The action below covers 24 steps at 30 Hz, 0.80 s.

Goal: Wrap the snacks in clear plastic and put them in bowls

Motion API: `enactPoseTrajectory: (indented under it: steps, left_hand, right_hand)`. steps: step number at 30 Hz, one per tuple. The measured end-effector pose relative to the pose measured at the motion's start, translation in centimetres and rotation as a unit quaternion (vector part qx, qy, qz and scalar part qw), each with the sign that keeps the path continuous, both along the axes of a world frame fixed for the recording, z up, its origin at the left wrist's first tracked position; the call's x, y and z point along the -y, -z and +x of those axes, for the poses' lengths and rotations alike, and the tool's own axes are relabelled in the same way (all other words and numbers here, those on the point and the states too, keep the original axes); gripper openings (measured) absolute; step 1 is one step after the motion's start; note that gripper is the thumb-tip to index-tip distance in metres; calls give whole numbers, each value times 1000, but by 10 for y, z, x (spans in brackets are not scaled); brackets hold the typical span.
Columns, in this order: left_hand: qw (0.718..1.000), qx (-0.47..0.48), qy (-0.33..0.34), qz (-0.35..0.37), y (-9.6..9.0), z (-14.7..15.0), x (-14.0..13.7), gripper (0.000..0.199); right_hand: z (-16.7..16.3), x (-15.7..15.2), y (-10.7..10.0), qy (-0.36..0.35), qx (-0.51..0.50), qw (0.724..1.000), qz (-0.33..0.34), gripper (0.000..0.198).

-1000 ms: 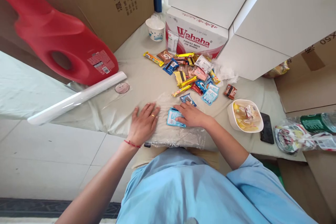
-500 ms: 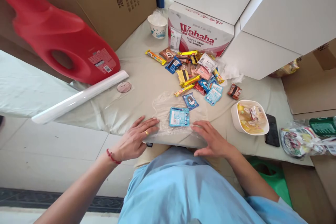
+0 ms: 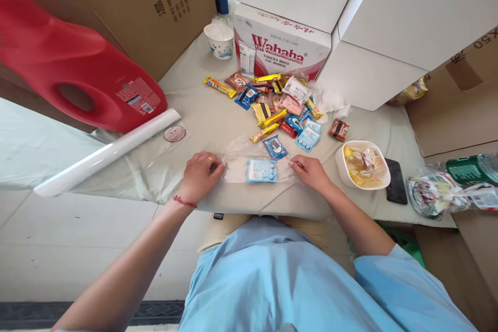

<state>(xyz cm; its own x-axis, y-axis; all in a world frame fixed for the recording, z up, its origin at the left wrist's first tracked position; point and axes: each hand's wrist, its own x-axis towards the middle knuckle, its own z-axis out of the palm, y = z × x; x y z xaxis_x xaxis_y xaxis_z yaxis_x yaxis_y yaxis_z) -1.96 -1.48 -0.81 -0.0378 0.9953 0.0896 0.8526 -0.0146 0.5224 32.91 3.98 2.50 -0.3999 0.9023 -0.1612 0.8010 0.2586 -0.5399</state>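
Observation:
A light-blue flat packet (image 3: 262, 171) lies under a sheet of clear plastic film (image 3: 234, 165) near the table's front edge. My left hand (image 3: 200, 174) pinches the film's left side, fingers curled in. At the right side, my right hand (image 3: 311, 172) grips the film between thumb and fingers. Just beyond the film's far edge rests a dark-blue snack packet (image 3: 275, 147), partly on it. A heap of small wrapped snacks (image 3: 278, 106) spreads behind, with more light-blue packets (image 3: 308, 138) at its near right.
A white plastic-film roll (image 3: 109, 151) and a red jug (image 3: 89, 72) stand to the left. On the right are a white bowl of wrapped food (image 3: 362, 165), a black phone (image 3: 396, 181) and bagged items (image 3: 436, 196). A Wahaba-lettered carton (image 3: 282, 44) and paper cup (image 3: 219, 40) are behind.
Both hands went from lying spread beside the film to pinching its sides. The near part of the film has been folded over the light-blue packet. The view has shifted slightly.

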Motion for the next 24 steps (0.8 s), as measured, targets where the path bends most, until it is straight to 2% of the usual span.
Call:
enactPoseTrajectory:
  steps: [2, 4, 6, 8, 10, 11, 12, 14, 15, 18, 20, 22, 24]
  left_hand:
    - [999, -23, -49, 3, 2, -1, -10, 27]
    - [994, -29, -100, 36, 0, -4, -7, 32]
    - [981, -35, -161, 106, -10, -6, 8, 33]
    - [954, -54, -213, 206, -25, 0, 28, 27]
    - [937, -66, -182, 291, -42, 15, 46, 25]
    - [934, -61, -127, 328, -48, 27, 52, 26]
    - [926, -47, -45, 373, -53, 40, 55, 25]
    - [943, -39, 79, 322, -54, 68, 51, 31]
    - [954, -61, 98, 276, -50, 80, 45, 35]
    - [977, -130, 116, 124, -29, 103, 23, 38]
    - [978, -156, 127, 52, -13, 108, 14, 37]
    - [976, -172, 128, 32, -2, 108, 13, 39]
    - [975, -183, 123, 42, 3, 107, 17, 41]
  right_hand:
    - [-7, -12, 2, 15, 106, 994, 14, 19]
    - [-10, -19, 0, 13, 161, 986, 30, 24]
    - [-9, -24, -7, 10, 168, 983, 66, 31]
    - [-10, -33, -17, 8, 148, 982, 120, 36]
    - [-18, -46, -26, -12, 122, 979, 164, 37]
    - [-25, -53, -29, -33, 110, 978, 176, 37]
    - [-34, -61, -30, -58, 102, 976, 182, 37]
    - [-56, -75, -27, -109, 96, 973, 177, 40]
    - [-67, -81, -24, -130, 96, 973, 166, 43]
    - [-92, -95, -13, -139, 100, 981, 94, 55]
    - [-98, -102, -11, -134, 94, 986, 34, 46]
    - [-96, -103, -17, -169, 71, 983, 3, 25]
    - [-89, -96, -27, -223, 40, 974, 6, 16]
